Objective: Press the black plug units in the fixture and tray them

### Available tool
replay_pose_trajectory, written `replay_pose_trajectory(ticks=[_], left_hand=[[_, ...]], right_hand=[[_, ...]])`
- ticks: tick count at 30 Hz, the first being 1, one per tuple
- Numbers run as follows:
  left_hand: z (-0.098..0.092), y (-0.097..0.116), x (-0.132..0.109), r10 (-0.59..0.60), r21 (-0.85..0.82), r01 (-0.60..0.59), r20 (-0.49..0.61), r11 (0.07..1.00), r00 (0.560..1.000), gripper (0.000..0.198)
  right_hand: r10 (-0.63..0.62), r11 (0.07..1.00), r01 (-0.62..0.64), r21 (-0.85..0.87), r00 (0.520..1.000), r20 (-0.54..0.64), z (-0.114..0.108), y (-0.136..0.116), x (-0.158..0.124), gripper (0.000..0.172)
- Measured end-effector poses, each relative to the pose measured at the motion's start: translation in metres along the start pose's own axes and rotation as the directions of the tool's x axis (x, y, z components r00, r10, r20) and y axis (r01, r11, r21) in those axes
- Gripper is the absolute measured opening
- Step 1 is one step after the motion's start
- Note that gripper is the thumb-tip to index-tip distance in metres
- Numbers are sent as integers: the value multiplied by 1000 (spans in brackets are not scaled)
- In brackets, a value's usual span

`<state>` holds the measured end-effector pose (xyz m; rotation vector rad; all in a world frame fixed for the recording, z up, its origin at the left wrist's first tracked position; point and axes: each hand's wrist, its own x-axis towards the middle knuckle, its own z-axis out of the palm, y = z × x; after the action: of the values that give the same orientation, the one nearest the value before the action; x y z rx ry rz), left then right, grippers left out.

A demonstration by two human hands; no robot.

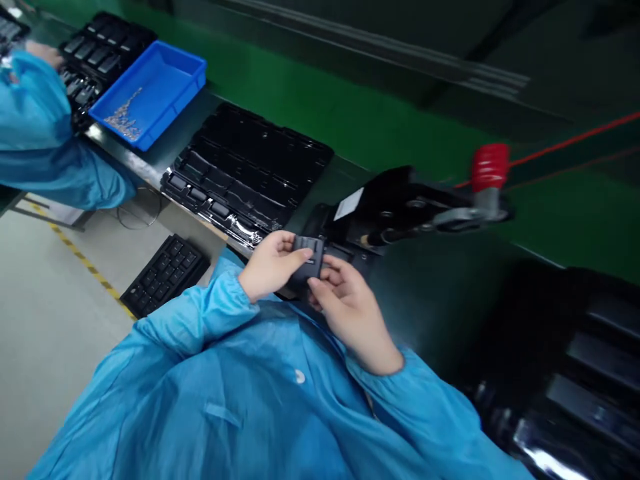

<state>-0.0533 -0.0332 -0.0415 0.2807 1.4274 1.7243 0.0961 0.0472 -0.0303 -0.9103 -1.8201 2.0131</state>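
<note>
Between my two hands is a small dark grey plastic part (pixel 309 259), roughly square, with a slot in its face. My left hand (pixel 277 263) grips its left side, the thumb lying across the face. From the right, my right hand (pixel 345 293) pinches its lower edge between thumb and fingers. Right behind the part stands a black toggle-clamp fixture (pixel 395 207) with a red-capped handle (pixel 490 167) and a white label. The fingertips under the part are hidden.
Left of the fixture lies a black moulded tray (pixel 250 160). Beyond it are a blue bin (pixel 170 77) with small metal pieces and a co-worker's sleeve (pixel 40 127). Another tray with dark parts (pixel 595 373) is at right. A tray of black parts (pixel 165 273) sits low at left.
</note>
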Motion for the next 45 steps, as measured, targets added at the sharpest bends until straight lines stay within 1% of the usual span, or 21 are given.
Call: replay_pose_trajectory(ticks=[3, 6, 8, 10, 12, 17, 20, 22, 25, 27, 29, 31, 33, 34, 36, 37, 39, 41, 45], left_hand=[[-1, -9, -2, 14, -65, -10, 66, 998, 998, 30], [-7, -13, -8, 27, -73, -18, 121, 997, 992, 33], [-12, -12, -13, -3, -35, 9, 156, 999, 988, 32], [-17, -10, -17, -52, 7, 51, 185, 999, 981, 30], [-22, -6, -20, -83, 31, 79, 190, 996, 978, 30], [-34, 9, -18, -106, 90, 90, 190, 992, 976, 31], [-43, 23, -9, -105, 166, 74, 186, 983, 977, 34], [-50, 34, 3, -67, 226, 33, 142, 973, 988, 32], [-62, 51, 29, -7, 341, -18, 71, 940, 997, 27], [-69, 60, 50, 5, 433, -26, 50, 901, 999, 24], [-75, 67, 70, 17, 547, -23, 16, 837, 1000, 24], [-80, 72, 84, 45, 692, -20, -18, 722, 999, 27], [-82, 77, 92, 95, 837, -40, -15, 546, 995, 29], [-82, 79, 93, 119, 893, -63, 11, 446, 993, 28], [-81, 84, 92, 151, 957, -111, 71, 270, 986, 24], [-79, 86, 91, 157, 971, -127, 96, 201, 983, 24], [-75, 91, 90, 151, 985, -144, 128, 100, 980, 27], [-70, 95, 90, 138, 990, -141, 137, 20, 981, 31], [-61, 101, 96, 112, 988, -119, 129, -94, 985, 35]], right_hand=[[93, 995, -93, 36, 996, -14, 2, -4, 2, 49], [96, 993, -91, 75, 993, -67, 5, -5, 3, 47], [87, 993, -79, 87, 992, -92, 7, -4, 4, 47], [87, 993, -77, 93, 991, -103, 11, -3, 4, 49], [101, 991, -91, 99, 990, -98, 14, -4, 4, 52], [121, 987, -114, 114, 991, -61, 23, -9, 9, 59], [130, 984, -122, 130, 990, -55, 24, -12, 13, 63], [142, 983, -132, 128, 987, -73, 22, -14, 13, 62], [158, 984, -149, 101, 983, -94, 15, -12, 8, 55], [158, 985, -150, 82, 982, -105, 10, -9, 2, 52], [151, 987, -144, 67, 982, -117, 4, -5, -6, 50], [139, 990, -134, 51, 982, -127, -2, -2, -14, 48], [127, 992, -124, 32, 983, -132, -7, -1, -22, 46], [119, 993, -117, 22, 983, -137, -10, 0, -26, 45], [97, 995, -97, 5, 984, -151, -15, 0, -33, 44], [84, 996, -85, -3, 984, -158, -17, 1, -36, 43], [60, 998, -65, -19, 983, -176, -22, 4, -40, 41], [48, 998, -55, -29, 979, -197, -25, 9, -43, 39], [73, 997, -79, -14, 965, -252, -27, 22, -49, 37]])
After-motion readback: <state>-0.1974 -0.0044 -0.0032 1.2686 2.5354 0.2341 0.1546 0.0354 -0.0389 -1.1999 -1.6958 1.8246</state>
